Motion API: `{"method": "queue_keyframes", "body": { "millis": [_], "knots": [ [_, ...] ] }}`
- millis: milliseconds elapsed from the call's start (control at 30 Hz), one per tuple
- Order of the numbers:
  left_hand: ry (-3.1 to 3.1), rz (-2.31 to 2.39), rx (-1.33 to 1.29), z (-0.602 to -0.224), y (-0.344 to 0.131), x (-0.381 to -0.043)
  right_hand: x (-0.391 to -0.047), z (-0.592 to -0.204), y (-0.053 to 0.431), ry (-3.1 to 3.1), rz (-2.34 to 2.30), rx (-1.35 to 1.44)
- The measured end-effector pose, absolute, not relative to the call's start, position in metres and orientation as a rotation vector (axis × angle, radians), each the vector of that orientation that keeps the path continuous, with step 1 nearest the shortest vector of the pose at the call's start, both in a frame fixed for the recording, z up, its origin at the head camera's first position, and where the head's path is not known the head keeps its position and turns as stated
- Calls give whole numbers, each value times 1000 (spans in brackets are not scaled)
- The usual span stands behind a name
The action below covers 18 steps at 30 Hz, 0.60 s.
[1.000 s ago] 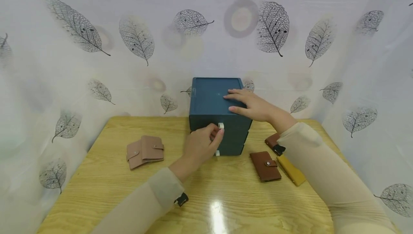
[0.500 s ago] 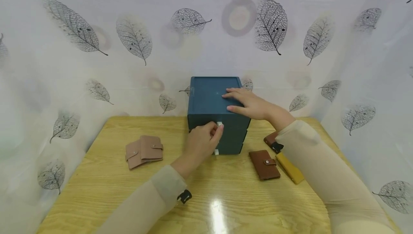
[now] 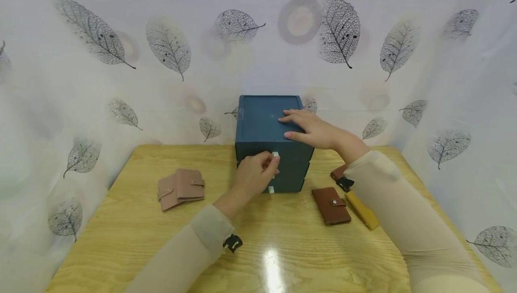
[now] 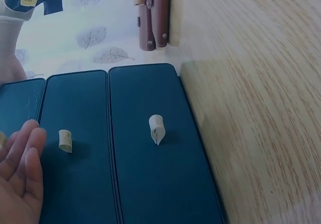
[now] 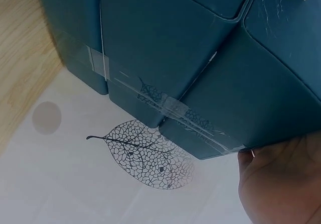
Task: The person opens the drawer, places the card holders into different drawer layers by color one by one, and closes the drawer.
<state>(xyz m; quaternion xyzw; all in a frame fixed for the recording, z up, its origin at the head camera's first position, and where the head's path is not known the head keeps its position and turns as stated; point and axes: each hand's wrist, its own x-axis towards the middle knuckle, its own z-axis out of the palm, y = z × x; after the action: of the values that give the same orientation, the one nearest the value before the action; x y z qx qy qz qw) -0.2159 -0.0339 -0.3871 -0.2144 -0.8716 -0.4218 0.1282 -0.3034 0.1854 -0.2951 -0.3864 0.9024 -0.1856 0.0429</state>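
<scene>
A dark blue box of stacked drawers point(image 3: 268, 120) stands at the back middle of the table, each front bearing a white pull tab. My left hand point(image 3: 252, 174) pinches the top drawer's pull tab point(image 3: 275, 154) between thumb and curled fingers. Only an edge of that tab shows in the left wrist view, where the middle tab point(image 4: 65, 141) and bottom tab point(image 4: 157, 128) are plain. Spread over the box's top right side, my right hand point(image 3: 313, 128) rests with fingers fairly straight. Its palm point(image 5: 283, 184) lies at the box's edge in the right wrist view. All drawers appear closed.
Two pinkish wallets point(image 3: 190, 184) overlap on the left of the wooden table point(image 3: 161, 243). Right of the box lie a brown snap wallet point(image 3: 331, 206), a yellow one point(image 3: 363, 211) and another brown wallet point(image 3: 338, 174), partly behind my right sleeve. A leaf-patterned curtain point(image 3: 258, 68) hangs behind.
</scene>
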Motion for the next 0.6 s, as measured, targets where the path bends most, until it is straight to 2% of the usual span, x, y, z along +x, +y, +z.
{"method": "queue_keyframes", "body": {
  "millis": [600],
  "knots": [
    [-2479, -1301, -678, -392, -37, -216, -305, -295, 184, 2753, -552, -1169]
  ]
}}
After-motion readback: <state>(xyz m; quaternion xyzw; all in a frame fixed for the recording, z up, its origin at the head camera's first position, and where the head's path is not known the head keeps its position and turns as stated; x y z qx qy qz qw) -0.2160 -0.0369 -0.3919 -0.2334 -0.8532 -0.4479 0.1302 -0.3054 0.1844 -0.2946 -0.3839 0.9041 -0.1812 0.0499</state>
